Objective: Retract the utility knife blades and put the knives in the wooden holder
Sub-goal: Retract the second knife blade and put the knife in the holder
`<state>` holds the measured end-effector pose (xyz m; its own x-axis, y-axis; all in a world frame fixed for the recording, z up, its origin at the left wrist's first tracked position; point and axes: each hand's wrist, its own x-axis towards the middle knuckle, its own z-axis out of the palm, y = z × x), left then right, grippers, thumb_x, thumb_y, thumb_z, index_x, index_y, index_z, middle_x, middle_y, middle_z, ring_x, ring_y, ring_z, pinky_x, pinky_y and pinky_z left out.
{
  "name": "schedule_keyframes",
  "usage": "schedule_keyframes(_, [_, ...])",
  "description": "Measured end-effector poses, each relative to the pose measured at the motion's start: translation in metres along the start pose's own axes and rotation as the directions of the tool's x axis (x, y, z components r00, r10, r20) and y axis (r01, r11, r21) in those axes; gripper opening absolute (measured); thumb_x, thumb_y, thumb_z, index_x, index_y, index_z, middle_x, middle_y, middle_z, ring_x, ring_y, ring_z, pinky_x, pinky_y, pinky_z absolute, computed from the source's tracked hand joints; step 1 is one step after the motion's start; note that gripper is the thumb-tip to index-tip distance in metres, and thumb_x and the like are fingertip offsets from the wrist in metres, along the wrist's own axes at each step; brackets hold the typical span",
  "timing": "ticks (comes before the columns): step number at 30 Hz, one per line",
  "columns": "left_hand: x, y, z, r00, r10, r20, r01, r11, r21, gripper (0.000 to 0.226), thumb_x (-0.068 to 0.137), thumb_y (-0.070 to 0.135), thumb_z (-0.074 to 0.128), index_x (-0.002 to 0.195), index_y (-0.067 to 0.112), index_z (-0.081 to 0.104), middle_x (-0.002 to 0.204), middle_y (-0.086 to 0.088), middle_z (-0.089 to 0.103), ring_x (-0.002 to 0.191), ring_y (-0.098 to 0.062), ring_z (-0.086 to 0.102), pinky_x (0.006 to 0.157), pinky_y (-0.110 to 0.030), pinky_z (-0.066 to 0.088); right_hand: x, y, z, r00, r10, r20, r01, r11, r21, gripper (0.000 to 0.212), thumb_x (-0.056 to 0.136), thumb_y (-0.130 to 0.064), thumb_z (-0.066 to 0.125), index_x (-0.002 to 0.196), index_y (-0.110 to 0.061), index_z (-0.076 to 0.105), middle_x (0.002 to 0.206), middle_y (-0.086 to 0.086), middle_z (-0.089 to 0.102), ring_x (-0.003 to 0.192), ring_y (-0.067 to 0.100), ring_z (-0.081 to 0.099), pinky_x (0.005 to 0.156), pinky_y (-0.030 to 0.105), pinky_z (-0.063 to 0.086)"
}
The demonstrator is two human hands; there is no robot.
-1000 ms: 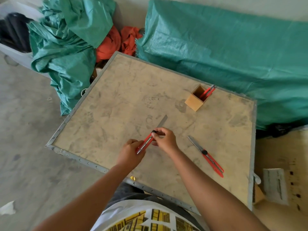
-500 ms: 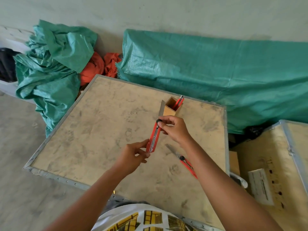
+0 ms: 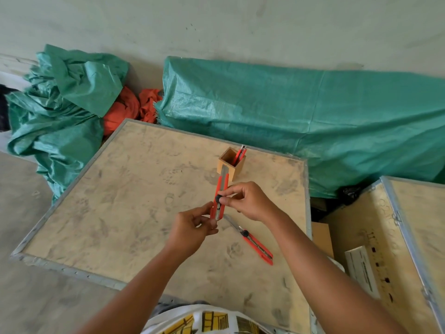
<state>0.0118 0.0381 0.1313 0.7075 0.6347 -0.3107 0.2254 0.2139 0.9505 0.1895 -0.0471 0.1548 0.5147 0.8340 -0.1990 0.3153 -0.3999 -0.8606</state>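
Note:
I hold a red utility knife (image 3: 219, 198) upright above the board. My left hand (image 3: 192, 227) pinches its lower end. My right hand (image 3: 248, 201) has thumb and finger on the black slider, partway down the handle. Only a short stub of blade shows at the knife's top. A second red knife (image 3: 255, 244) lies on the board to the right with its blade out, pointing toward my hands. The wooden holder (image 3: 228, 167) stands near the board's far edge with a red knife (image 3: 239, 155) leaning in it.
The work surface is a plywood crate top (image 3: 120, 213) with a metal rim. Green tarps (image 3: 313, 126) lie behind and at the left, orange cloth (image 3: 130, 109) between them. Another crate (image 3: 397, 249) with a white box stands at the right.
The black slider has moved down the handle under my right thumb and most of the blade has gone into the handle. The view has shifted a little; the knife stays raised in both hands.

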Motion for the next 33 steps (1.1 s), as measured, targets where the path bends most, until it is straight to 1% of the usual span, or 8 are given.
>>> schedule_keyframes(4, [0.002, 0.007, 0.002, 1.0, 0.026, 0.002, -0.026, 0.999, -0.018, 0.048, 0.083, -0.018, 0.064, 0.126, 0.004, 0.065, 0.094, -0.021, 0.075, 0.083, -0.024, 0.067, 0.076, -0.034, 0.063, -0.008, -0.006, -0.002, 0.997, -0.069, 0.044, 0.072, 0.994, -0.078, 0.022, 0.084, -0.019, 0.082, 0.106, -0.021, 0.081, 0.098, -0.012, 0.068, 0.095, 0.015, 0.069, 0.087, 0.034, 0.059])
schedule_keyframes(9, [0.005, 0.018, 0.002, 0.998, 0.06, 0.011, -0.06, 0.998, -0.001, 0.047, 0.082, -0.011, 0.07, 0.125, 0.006, 0.066, 0.098, -0.015, 0.077, 0.084, -0.028, 0.071, 0.076, -0.029, 0.062, -0.009, -0.011, -0.004, 0.992, -0.121, 0.03, 0.124, 0.982, -0.139, 0.027, 0.087, -0.021, 0.079, 0.113, -0.027, 0.078, 0.1, -0.014, 0.06, 0.089, 0.012, 0.064, 0.082, 0.027, 0.056])
schedule_keyframes(14, [0.009, 0.025, 0.001, 0.999, 0.048, 0.014, -0.048, 0.998, 0.032, 0.046, 0.082, -0.006, 0.073, 0.123, 0.013, 0.068, 0.088, -0.011, 0.079, 0.085, -0.028, 0.076, 0.083, -0.031, 0.061, -0.011, -0.012, 0.003, 0.977, -0.159, -0.145, 0.137, 0.979, -0.148, 0.019, 0.08, -0.03, 0.084, 0.094, -0.022, 0.075, 0.1, -0.008, 0.067, 0.087, 0.01, 0.065, 0.07, 0.021, 0.052])
schedule_keyframes(18, [0.016, 0.029, 0.0, 0.998, 0.059, 0.016, -0.06, 0.998, 0.03, 0.048, 0.079, -0.005, 0.076, 0.124, 0.009, 0.067, 0.089, -0.01, 0.08, 0.084, -0.026, 0.076, 0.083, -0.031, 0.061, -0.01, -0.012, 0.0, 0.985, -0.138, -0.105, 0.127, 0.986, -0.11, 0.027, 0.087, -0.03, 0.078, 0.113, -0.032, 0.073, 0.116, -0.01, 0.067, 0.092, 0.007, 0.066, 0.073, 0.019, 0.052])
schedule_keyframes(22, [0.019, 0.034, 0.002, 0.995, 0.094, 0.038, -0.095, 0.995, 0.037, 0.047, 0.079, -0.006, 0.076, 0.122, 0.011, 0.069, 0.09, -0.009, 0.08, 0.086, -0.028, 0.076, 0.084, -0.03, 0.061, -0.007, -0.013, -0.003, 0.967, -0.179, -0.181, 0.156, 0.978, -0.136, 0.018, 0.082, -0.029, 0.083, 0.096, -0.023, 0.076, 0.098, -0.008, 0.07, 0.087, 0.009, 0.066, 0.076, 0.028, 0.059])
schedule_keyframes(24, [0.02, 0.037, 0.004, 0.993, 0.11, 0.047, -0.112, 0.993, 0.039, 0.047, 0.079, -0.007, 0.075, 0.121, 0.013, 0.07, 0.091, -0.009, 0.08, 0.088, -0.03, 0.075, 0.08, -0.024, 0.06, -0.007, -0.014, -0.002, 0.95, -0.197, -0.241, 0.163, 0.975, -0.152, 0.023, 0.079, -0.034, 0.085, 0.09, -0.017, 0.072, 0.091, -0.006, 0.07, 0.084, 0.009, 0.066, 0.073, 0.028, 0.058])
schedule_keyframes(29, [0.026, 0.04, 0.01, 0.991, 0.125, 0.056, -0.128, 0.991, 0.041, 0.048, 0.079, -0.008, 0.075, 0.122, 0.012, 0.068, 0.092, -0.008, 0.08, 0.088, -0.029, 0.075, 0.072, -0.016, 0.057, -0.007, -0.013, -0.012, 0.965, -0.181, -0.189, 0.166, 0.981, -0.096, 0.026, 0.083, -0.03, 0.082, 0.108, -0.025, 0.075, 0.108, -0.011, 0.07, 0.09, 0.006, 0.066, 0.077, 0.024, 0.057])
schedule_keyframes(33, [0.032, 0.037, 0.015, 0.992, 0.106, 0.066, -0.111, 0.991, 0.078, 0.048, 0.079, -0.007, 0.075, 0.121, 0.016, 0.07, 0.09, -0.006, 0.08, 0.088, -0.028, 0.075, 0.073, -0.016, 0.058, -0.005, -0.004, -0.007, 0.946, -0.153, -0.284, 0.13, 0.987, -0.097, 0.022, 0.079, -0.034, 0.085, 0.092, -0.019, 0.074, 0.093, -0.006, 0.072, 0.086, 0.009, 0.068, 0.077, 0.03, 0.06])
